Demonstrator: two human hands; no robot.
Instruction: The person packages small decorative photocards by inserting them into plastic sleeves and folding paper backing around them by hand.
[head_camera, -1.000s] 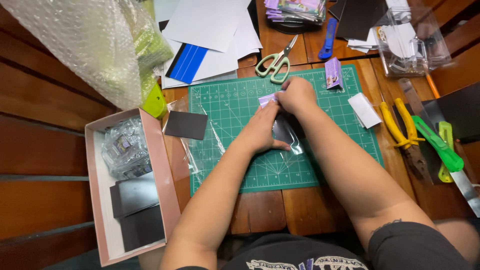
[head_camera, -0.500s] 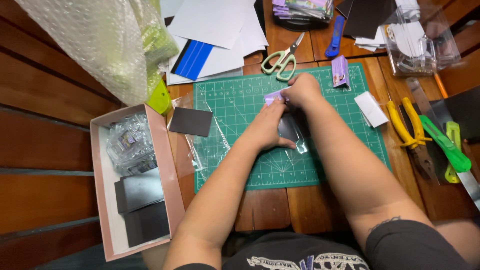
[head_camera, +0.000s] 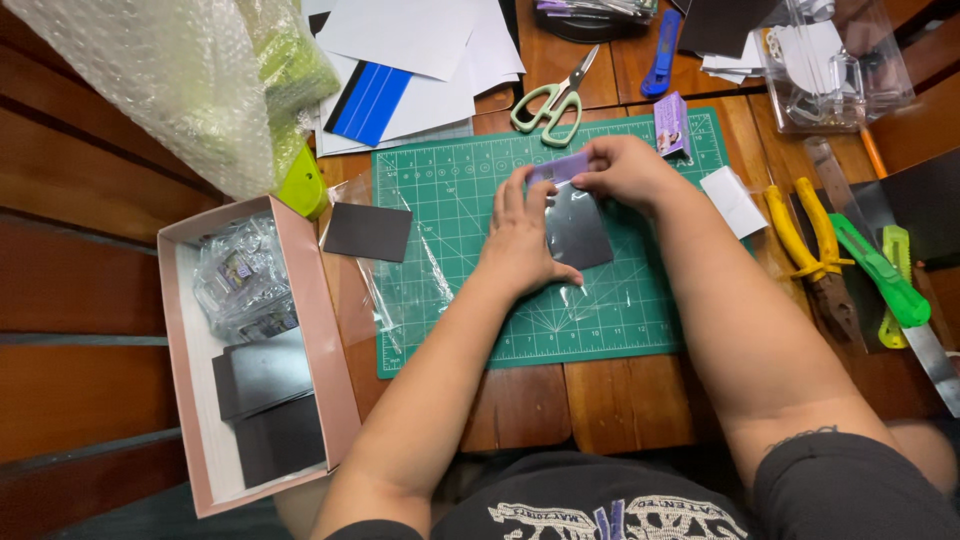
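Observation:
A dark card in a clear plastic sleeve (head_camera: 578, 228) lies on the green cutting mat (head_camera: 450, 200). My left hand (head_camera: 522, 235) presses flat on its left side. My right hand (head_camera: 625, 170) pinches a small purple label (head_camera: 557, 167) at the sleeve's top edge. A second dark card (head_camera: 368, 231) rests at the mat's left edge, partly on a clear sleeve (head_camera: 390, 290). Another small purple piece (head_camera: 671, 125) sits near the mat's top right corner.
A pink open box (head_camera: 320, 330) at left holds dark cards and wrapped items. Scissors (head_camera: 550, 100), a blue cutter (head_camera: 662, 52) and paper sheets (head_camera: 410, 50) lie behind the mat. Yellow pliers (head_camera: 800, 240) and a green knife (head_camera: 880, 275) lie at right. Bubble wrap (head_camera: 170, 80) sits top left.
My hands have stayed on the sleeve with only small finger shifts at its top edge; the view has drifted slightly.

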